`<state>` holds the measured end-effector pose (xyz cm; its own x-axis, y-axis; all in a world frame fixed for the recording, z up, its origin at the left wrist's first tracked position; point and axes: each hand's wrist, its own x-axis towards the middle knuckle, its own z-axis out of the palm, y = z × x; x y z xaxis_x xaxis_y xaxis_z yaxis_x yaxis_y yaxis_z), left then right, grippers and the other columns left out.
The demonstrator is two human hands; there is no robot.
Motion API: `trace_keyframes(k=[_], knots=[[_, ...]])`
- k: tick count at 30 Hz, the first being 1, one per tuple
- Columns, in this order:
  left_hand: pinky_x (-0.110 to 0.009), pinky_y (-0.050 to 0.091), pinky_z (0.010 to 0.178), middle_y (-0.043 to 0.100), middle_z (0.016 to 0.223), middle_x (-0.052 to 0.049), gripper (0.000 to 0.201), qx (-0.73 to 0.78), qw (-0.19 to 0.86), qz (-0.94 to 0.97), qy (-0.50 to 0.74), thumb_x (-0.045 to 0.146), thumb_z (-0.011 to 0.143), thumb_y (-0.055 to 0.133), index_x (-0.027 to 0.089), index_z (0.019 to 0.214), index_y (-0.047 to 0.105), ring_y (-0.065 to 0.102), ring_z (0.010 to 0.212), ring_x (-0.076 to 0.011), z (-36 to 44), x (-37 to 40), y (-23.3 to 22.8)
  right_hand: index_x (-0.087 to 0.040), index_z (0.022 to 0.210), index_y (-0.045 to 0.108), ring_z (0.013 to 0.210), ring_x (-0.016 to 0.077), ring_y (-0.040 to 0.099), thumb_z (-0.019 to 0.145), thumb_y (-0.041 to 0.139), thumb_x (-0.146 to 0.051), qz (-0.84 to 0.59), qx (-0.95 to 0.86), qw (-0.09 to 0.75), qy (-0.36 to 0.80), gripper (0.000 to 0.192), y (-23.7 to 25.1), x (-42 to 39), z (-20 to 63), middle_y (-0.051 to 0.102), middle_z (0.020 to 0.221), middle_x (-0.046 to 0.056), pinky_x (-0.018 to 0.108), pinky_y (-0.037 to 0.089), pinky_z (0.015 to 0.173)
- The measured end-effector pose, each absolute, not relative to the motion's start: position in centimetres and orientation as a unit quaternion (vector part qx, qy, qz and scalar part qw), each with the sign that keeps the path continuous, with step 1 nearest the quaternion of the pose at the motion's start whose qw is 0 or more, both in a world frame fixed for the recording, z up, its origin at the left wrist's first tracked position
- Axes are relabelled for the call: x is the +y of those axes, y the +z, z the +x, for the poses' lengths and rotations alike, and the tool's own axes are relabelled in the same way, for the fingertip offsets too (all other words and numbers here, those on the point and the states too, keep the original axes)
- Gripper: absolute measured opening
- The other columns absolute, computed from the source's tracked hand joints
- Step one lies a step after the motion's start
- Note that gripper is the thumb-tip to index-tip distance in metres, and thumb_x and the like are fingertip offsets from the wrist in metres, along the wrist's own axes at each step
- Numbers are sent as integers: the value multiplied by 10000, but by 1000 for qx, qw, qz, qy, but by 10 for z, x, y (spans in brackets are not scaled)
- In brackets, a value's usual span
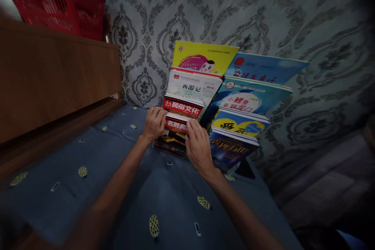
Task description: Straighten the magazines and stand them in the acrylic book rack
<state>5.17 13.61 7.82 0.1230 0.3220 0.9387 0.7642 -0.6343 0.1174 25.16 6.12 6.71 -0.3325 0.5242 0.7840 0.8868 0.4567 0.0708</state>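
Both hands on a red-banded book in a tiered book display.

The left hand (154,123) curls its fingers over the left edge of the red-banded book (176,125), gripping it, while the right hand (199,146) lies mostly flat with fingers extended, pressing the book's right end. That book sits low in the left column of the display, with a dark-covered book (171,144) at 6 o'clock and a red-titled book (182,106) at 12 o'clock. Farther toward 12 stands a yellow book (202,56). At 3 o'clock a second column holds blue books (252,97). Everything rests on a blue spotted cloth (117,172) against patterned wallpaper (263,15). At 10 o'clock is a wooden board (52,74) with a red basket (55,0) above.
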Motion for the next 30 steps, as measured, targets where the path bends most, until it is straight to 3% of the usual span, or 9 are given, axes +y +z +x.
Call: trace_keyframes(k=[16, 30], knots=[[-396, 446, 901, 633, 1009, -105, 251, -374, 173, -714, -566, 229, 1004, 363, 187, 970, 609, 546, 972, -243, 55, 137, 76, -128, 1472, 432, 1384, 283, 450, 990, 359, -151, -443, -772, 374, -261, 488, 69, 66, 251, 543, 1454, 175, 509, 412, 1111], [-388, 458, 885, 612, 981, -94, 256, -383, 168, -707, -570, 245, 1017, 363, 205, 936, 603, 542, 948, -236, 57, 139, 76, -173, 1518, 370, 1394, 288, 448, 992, 351, -162, -435, -771, 400, -238, 526, 66, 71, 251, 541, 1454, 169, 532, 425, 1103]])
